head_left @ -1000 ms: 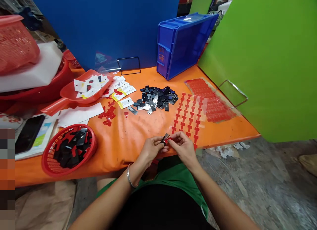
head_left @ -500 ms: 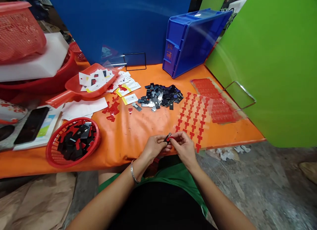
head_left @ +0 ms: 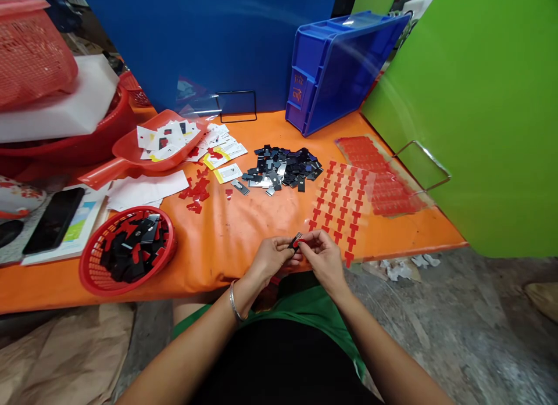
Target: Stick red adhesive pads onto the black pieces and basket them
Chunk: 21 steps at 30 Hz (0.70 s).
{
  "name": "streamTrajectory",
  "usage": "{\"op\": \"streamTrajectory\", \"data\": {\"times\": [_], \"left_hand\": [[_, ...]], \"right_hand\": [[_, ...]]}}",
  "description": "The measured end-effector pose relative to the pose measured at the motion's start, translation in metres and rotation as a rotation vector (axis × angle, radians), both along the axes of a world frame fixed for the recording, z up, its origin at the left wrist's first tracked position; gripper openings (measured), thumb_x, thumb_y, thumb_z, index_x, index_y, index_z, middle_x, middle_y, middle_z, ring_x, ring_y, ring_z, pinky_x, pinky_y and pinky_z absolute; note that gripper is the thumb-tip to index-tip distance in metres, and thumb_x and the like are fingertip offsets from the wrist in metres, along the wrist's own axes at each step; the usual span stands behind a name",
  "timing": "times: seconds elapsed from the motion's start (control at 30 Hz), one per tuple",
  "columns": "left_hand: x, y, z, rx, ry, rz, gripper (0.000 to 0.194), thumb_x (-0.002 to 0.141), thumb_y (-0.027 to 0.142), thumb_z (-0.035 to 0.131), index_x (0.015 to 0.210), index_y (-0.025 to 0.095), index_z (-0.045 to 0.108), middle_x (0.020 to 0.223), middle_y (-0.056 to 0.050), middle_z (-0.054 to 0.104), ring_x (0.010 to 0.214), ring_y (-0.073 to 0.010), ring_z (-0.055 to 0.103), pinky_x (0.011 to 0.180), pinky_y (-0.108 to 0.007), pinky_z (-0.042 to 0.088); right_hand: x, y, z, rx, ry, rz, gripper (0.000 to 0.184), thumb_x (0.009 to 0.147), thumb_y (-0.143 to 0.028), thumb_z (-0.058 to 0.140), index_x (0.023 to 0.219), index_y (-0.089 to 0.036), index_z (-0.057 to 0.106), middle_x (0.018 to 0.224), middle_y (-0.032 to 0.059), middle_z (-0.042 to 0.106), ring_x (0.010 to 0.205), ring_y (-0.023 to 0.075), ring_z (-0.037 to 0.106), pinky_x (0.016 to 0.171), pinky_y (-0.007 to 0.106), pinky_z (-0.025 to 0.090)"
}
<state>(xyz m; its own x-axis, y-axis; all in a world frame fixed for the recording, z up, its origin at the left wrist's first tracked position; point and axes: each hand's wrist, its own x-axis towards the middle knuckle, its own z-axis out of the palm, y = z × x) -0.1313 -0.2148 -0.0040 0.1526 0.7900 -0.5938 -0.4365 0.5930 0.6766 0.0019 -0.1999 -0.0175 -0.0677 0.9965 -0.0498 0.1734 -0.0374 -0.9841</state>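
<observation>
At the table's front edge, my left hand [head_left: 271, 258] is closed on a small flat black piece [head_left: 294, 242]. My right hand [head_left: 326, 260] pinches a red sticker [head_left: 300, 240] against the face of that piece, with thumb and forefinger together. The fingers hide part of both. Just beyond my right hand lies a clear sheet with rows of red T-shaped stickers [head_left: 342, 203]. A heap of similar black pieces [head_left: 288, 168] sits farther back on the orange table [head_left: 218, 236].
A red basket [head_left: 85, 265] of black pieces with red stickers stands at left. Behind it are a red scoop [head_left: 102, 171] with packets, loose red stickers [head_left: 196, 193] and a phone [head_left: 54, 220]. A blue crate [head_left: 303, 91], another red sheet [head_left: 375, 175] and a green panel [head_left: 471, 120] bound the right.
Both hands stay together at nearly the same spot, still holding the black piece and red sticker. The view has shifted very slightly; nothing else visibly moved.
</observation>
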Motion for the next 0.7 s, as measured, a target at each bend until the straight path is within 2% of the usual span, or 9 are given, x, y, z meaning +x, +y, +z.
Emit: {"op": "streamTrajectory", "data": {"times": [0.4, 0.7], "left_hand": [[0.0008, 0.002, 0.0057, -0.013, 0.022, 0.01, 0.015, 0.071, 0.003, 0.066, 0.085, 0.008, 0.066, 0.069, -0.006, 0.068, 0.058, -0.0105, 0.065, 0.059, -0.018, 0.054], [0.0011, 0.0021, 0.0073, -0.016, 0.025, 0.011, 0.014, 0.072, 0.0, 0.062, 0.084, 0.007, 0.066, 0.068, -0.007, 0.068, 0.057, -0.0105, 0.065, 0.06, -0.019, 0.055]], "right_hand": [[-0.0007, 0.0007, -0.0024, -0.033, 0.008, -0.008, 0.023, 0.072, -0.04, 0.066, 0.078, -0.021, 0.053, 0.072, 0.0006, 0.06, 0.058, 0.0131, 0.058, 0.052, 0.026, 0.052], [0.0002, 0.0019, -0.0005, -0.027, 0.023, -0.004, 0.019, 0.071, -0.034, 0.067, 0.075, -0.021, 0.054, 0.069, -0.0006, 0.059, 0.059, 0.0126, 0.057, 0.052, 0.025, 0.049]]}}
